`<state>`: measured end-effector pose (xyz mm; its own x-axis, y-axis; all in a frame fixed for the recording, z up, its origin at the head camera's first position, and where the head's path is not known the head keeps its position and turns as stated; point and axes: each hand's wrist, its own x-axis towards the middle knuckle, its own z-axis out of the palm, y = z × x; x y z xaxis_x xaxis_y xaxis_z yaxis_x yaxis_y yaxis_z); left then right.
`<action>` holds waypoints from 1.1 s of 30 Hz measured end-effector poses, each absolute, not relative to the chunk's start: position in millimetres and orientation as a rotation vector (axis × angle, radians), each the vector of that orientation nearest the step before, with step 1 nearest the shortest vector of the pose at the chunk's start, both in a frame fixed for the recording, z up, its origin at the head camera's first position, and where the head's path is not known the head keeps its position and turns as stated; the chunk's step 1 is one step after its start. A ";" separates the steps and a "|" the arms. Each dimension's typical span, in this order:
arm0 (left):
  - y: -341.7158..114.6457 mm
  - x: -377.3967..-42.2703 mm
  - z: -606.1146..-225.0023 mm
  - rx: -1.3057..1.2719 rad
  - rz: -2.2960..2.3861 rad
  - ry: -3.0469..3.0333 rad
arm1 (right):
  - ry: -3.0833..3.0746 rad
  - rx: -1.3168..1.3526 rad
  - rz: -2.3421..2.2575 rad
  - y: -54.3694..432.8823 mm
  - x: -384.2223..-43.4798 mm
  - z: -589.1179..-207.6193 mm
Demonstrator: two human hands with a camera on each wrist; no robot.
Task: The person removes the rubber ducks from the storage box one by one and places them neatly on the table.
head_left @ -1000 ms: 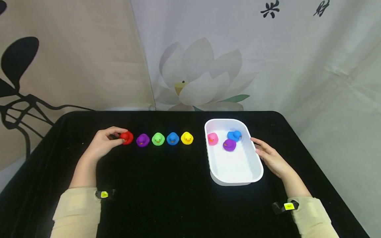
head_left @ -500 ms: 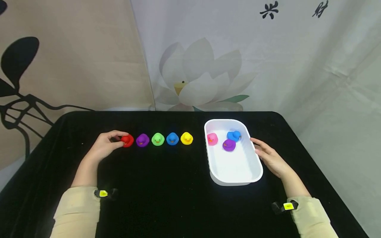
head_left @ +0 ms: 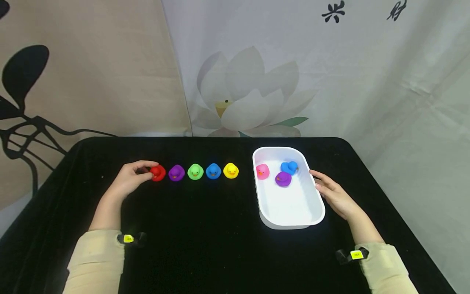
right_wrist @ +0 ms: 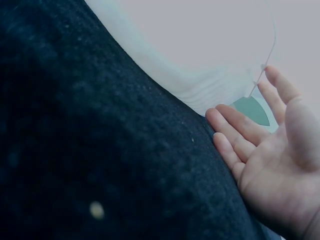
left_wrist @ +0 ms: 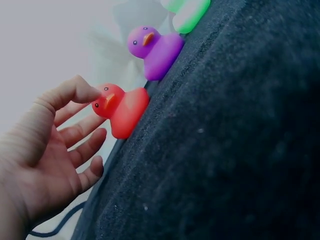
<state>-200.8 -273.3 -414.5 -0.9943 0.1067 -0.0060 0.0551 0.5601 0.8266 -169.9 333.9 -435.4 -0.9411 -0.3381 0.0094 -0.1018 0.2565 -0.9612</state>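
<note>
At the left end of a row of rubber ducks, my left hand (head_left: 129, 179) pinches a red rubber duck (left_wrist: 127, 112) by its head between thumb and fingers. The red duck is upright at the black cloth. Beside it stands a purple duck (head_left: 176, 173), followed by a green duck (head_left: 195, 172), a blue duck (head_left: 213, 171) and a yellow duck (head_left: 231, 170). My right hand (head_left: 335, 197) rests its fingertips against the right side of a white plastic tray (head_left: 290, 216), with its fingers loosely extended in the right wrist view.
Inside the tray lie a pink duck (head_left: 262, 172), a second blue duck (head_left: 289, 167) and a second purple duck (head_left: 283, 179), all toward its far end. A black cloth (head_left: 198, 245) covers the table, and a printed curtain (head_left: 257, 24) hangs behind its far edge.
My left hand has shifted the red duck slightly right and nearer to me, closer to the purple duck. The right hand and the tray stay where they were.
</note>
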 end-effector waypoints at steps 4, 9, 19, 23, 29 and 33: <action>-267.8 -200.6 -406.9 0.182 1.471 2.775 | 2.326 -0.422 -1.755 334.0 -169.4 -435.6; -253.0 -197.8 -387.8 0.292 1.519 2.852 | 2.317 -0.433 -1.758 334.2 -168.9 -436.0; -208.6 -185.3 -345.0 0.513 1.623 2.864 | 2.297 -0.440 -1.773 334.0 -170.1 -435.9; -189.7 -180.7 -339.5 0.614 1.631 2.816 | 2.308 -0.436 -1.764 334.3 -169.8 -436.0; -159.0 -173.3 -338.5 0.717 1.616 2.735 | 2.308 -0.434 -1.758 333.3 -170.0 -435.2; -137.2 -167.4 -340.6 0.747 1.630 2.622 | 2.298 -0.433 -1.772 332.8 -169.5 -434.9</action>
